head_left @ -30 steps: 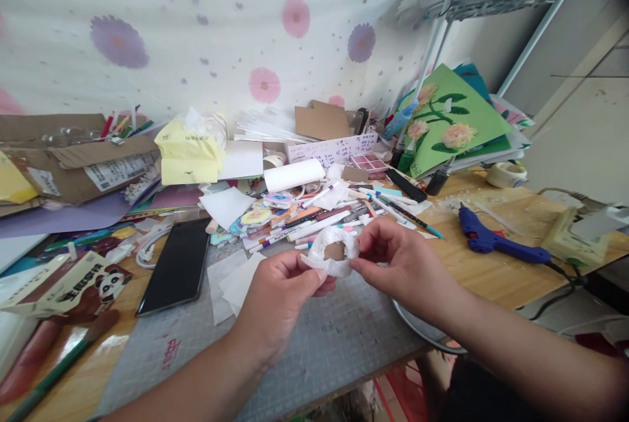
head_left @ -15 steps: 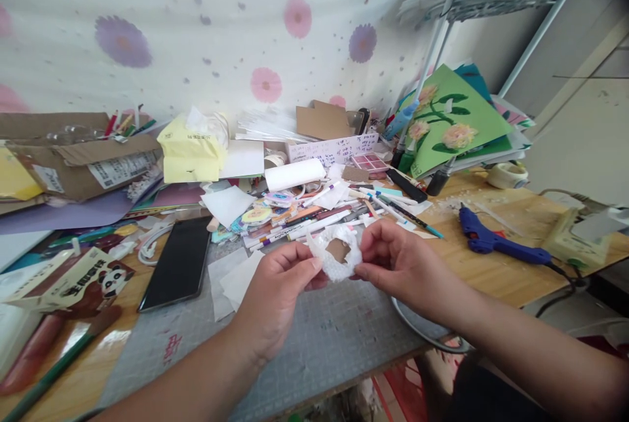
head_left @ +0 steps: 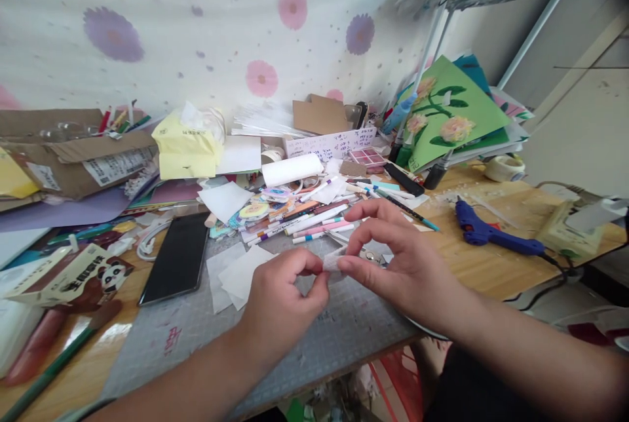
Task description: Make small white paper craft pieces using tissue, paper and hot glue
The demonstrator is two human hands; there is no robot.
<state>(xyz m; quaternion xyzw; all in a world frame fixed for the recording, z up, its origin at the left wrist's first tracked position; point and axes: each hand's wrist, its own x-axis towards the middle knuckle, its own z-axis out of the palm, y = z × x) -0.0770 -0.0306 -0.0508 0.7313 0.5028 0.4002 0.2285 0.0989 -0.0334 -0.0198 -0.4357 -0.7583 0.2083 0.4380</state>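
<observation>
Pinching white foam piece (head_left: 333,261) — both hands, above grey mat (head_left: 206,330).

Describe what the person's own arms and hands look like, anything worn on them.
Both forearms are bare as far as the picture shows, with no sleeves, gloves or watch. The left hand and right hand show no rings on the visible fingers. Near the bottom edge, a thin grey-green band seems to cross the left arm, too blurred to identify.

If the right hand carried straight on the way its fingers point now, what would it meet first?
The right hand points left, pinching a small white piece. The left hand grips the same piece, so its fingertips would probably come first. Beyond them lie loose white paper squares, though depth is unclear.
</observation>
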